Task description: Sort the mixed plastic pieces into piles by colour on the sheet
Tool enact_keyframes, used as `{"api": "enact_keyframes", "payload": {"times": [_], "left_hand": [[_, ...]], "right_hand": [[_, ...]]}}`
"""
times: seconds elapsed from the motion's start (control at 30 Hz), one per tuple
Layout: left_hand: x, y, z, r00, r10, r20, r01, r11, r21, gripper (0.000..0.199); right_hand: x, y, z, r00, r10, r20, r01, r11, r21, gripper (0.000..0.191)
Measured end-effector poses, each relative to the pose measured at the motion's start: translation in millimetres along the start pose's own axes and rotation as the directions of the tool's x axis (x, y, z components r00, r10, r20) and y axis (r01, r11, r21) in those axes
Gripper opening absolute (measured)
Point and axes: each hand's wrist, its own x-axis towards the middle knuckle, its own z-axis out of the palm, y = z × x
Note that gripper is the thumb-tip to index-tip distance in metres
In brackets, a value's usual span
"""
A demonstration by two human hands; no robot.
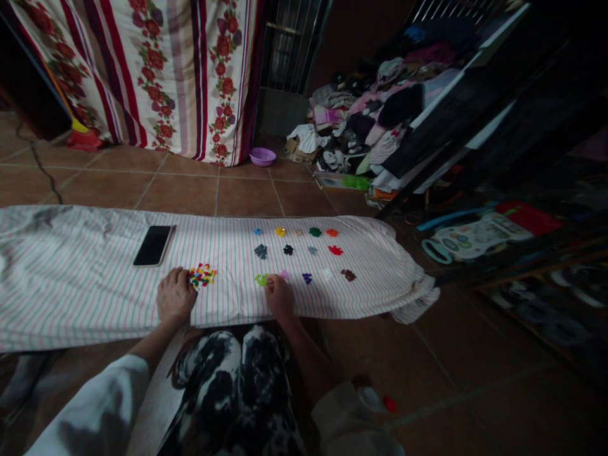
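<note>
On the striped cloth lies a pile of small mixed-colour pieces. My left hand rests against the pile's left side, fingers bent together; whether it holds a piece is hidden. My right hand has its fingers pinched at the right edge of the lime green pieces, and what is in the pinch is too small to name. Pink pieces lie just behind it. Further small piles sorted by colour lie in rows, among them dark blue, brown, black and red.
A phone lies on the cloth behind my left hand. Beyond the cloth are a floral curtain, a purple basin and a heap of clothes. A dark rack stands at the right.
</note>
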Motion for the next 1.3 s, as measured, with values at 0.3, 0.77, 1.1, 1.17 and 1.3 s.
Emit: {"api": "enact_keyframes", "payload": {"times": [0.3,0.77,1.1,1.17,1.3], "left_hand": [[0,1,-0.6,1.0,-0.011,-0.004,0.011,1.0,-0.013,0.032],[-1,0,2.4,0.999,0.003,-0.034,-0.004,1.0,-0.003,0.03],[-1,-1,4.1,1.0,0.005,-0.031,-0.006,1.0,-0.021,0.031],[-1,-2,3.9,1.0,0.004,-0.024,-0.005,0.999,-0.033,0.031],[-1,-1,2.9,1.0,-0.019,-0.024,0.018,0.998,-0.059,0.032]], "right_hand": [[1,14,4,0.997,-0.074,-0.029,0.075,0.996,0.057,0.036],[15,2,8,0.988,-0.114,0.104,0.104,0.99,0.098,0.039],[18,3,8,0.986,-0.114,0.123,0.099,0.988,0.122,0.043],[18,6,9,0.987,-0.124,0.104,0.107,0.982,0.154,0.044],[14,13,10,0.988,-0.146,0.056,0.132,0.969,0.208,0.046]]}}
